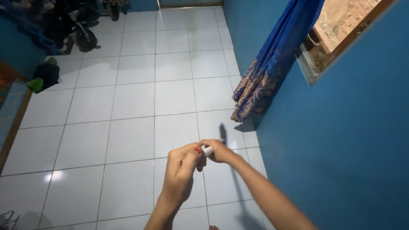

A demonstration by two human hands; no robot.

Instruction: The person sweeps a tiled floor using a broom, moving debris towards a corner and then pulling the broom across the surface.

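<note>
- We are standing over a white tiled floor [128, 102] beside a blue wall [341, 140], and holding a small white stick-shaped thing, likely a marker [208, 150], out in front of us at mid-height between both hands.
- Our left hand [182, 172] is closing around the near end: the fingers are curled in and pressed together, and the thumb and forefinger are pinching a red tip or cap [197, 149].
- Our right hand [218, 151] is gripping the far end with fingers folded tightly over it; most of the shaft is hidden inside that grip.
- We are judging the step in hand to be the parting or joining of the red cap and the white body. Which of the two, we cannot tell.
- The next move is calling for a straight pull or push along the stick's axis, with both grips firm.
- Both forearms are reaching forward and converging; the right arm is coming in from the lower right, nearly straight, while the left is rising from below with the wrist bent inward.
- A blue patterned curtain [272, 64] is hanging well apart, by the window [341, 30].
</note>
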